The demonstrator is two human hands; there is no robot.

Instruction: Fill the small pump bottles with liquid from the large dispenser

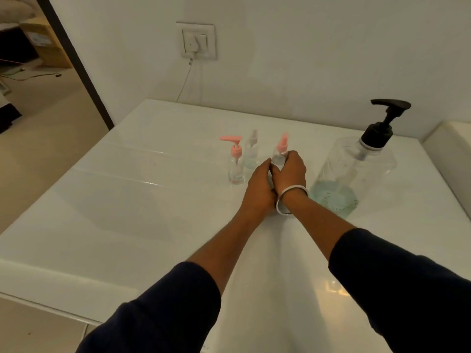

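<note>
Both my hands meet at a small clear pump bottle with a pink pump (279, 152) in the middle of the white table (127, 212). My left hand (258, 186) wraps its lower body, and my right hand (290, 171) grips it near the neck; most of the bottle is hidden. To the left stand a small bottle with a pink pump (235, 161) and, behind it, one with a whitish pump (251, 151). The large clear dispenser (354, 171) with a black pump stands at the right, with blue-green liquid low in it.
A wall socket with a plugged-in charger (196, 42) and its hanging cable sits on the wall behind the table. A white ledge (448, 154) adjoins the table at the far right. An open doorway and floor lie to the left.
</note>
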